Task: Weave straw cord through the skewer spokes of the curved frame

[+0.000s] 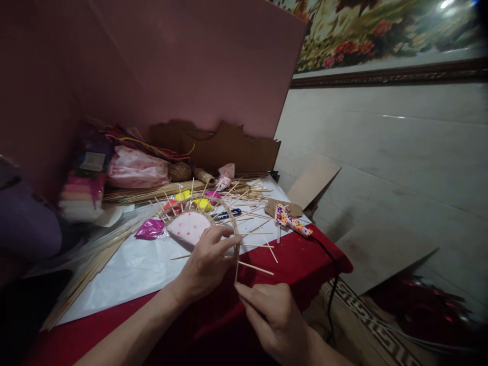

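A rounded piece covered in white cloth with pink dots [189,227] has thin wooden sticks [256,268] fanning out all around it. A brown twine band [230,207] runs around the sticks, a little out from the cloth. My left hand [213,254] grips this band at its right side, thumb and fingers pinched together. From there a short length of twine [237,272] stretches down to my right hand [272,315], which pinches its end between thumb and forefinger. Part of the piece is hidden behind my left hand.
A flower-patterned glue gun [292,222] lies on cardboard at the table's right edge, its cord hanging down. Behind are a twine ball [180,172], dotted cloth [137,166] and a blue cutter [227,214]. A magenta packet [150,229] and long sticks [86,277] lie left.
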The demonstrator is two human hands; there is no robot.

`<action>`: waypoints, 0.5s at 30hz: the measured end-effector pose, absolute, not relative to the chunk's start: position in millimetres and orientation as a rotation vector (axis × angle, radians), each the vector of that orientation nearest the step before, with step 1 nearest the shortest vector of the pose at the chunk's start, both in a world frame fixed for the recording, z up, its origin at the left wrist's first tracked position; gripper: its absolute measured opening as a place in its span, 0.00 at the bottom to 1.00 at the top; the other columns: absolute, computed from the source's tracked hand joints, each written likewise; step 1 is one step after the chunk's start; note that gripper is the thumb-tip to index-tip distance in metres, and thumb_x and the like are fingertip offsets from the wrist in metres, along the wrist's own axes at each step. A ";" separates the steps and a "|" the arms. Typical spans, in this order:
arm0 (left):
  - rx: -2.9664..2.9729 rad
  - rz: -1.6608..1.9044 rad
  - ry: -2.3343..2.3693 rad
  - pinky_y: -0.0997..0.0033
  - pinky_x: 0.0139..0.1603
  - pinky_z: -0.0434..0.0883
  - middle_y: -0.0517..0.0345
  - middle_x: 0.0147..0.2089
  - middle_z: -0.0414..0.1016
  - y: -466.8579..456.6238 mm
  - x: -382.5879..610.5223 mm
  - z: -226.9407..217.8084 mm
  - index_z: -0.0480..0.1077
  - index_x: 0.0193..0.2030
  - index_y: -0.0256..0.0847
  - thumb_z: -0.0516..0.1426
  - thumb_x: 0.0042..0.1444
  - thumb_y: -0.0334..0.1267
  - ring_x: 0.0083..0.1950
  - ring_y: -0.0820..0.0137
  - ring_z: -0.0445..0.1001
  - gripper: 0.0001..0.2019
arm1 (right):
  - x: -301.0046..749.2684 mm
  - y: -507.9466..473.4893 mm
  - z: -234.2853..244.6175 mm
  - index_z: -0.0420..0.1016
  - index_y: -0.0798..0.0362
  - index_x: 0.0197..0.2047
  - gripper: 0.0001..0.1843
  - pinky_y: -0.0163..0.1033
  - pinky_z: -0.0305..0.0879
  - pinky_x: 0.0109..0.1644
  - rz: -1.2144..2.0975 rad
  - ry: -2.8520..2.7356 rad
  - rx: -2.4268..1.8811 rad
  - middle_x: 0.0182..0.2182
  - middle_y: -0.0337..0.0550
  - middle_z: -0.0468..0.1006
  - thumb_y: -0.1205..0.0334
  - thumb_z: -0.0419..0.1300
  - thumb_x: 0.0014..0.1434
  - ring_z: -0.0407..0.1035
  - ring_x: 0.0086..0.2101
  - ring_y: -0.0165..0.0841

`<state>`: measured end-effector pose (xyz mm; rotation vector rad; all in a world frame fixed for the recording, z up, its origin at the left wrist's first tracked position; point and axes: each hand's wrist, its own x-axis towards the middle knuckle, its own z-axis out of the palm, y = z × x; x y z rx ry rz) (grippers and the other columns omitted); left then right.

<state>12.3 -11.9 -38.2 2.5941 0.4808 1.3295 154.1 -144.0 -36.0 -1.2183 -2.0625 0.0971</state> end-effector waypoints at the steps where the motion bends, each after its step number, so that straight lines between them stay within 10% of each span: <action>1: 2.580 1.333 0.491 0.61 0.46 0.69 0.51 0.46 0.68 -12.5 12.2 -37.5 0.67 0.49 0.43 0.59 0.49 0.26 0.48 0.66 0.67 0.19 | 154.0 -142.7 -38.4 0.72 0.62 0.46 0.15 0.33 0.55 0.24 0.088 -2.069 -1.241 0.19 0.42 0.70 0.73 0.49 0.59 0.64 0.20 0.28; 15: 2.562 1.406 0.445 0.62 0.46 0.69 0.51 0.44 0.72 -16.2 7.7 -26.7 0.69 0.44 0.40 0.58 0.51 0.29 0.47 0.66 0.70 0.12 | 180.6 -125.9 -40.5 0.75 0.52 0.44 0.13 0.35 0.70 0.41 0.165 -1.717 -1.348 0.37 0.44 0.80 0.69 0.53 0.59 0.75 0.37 0.33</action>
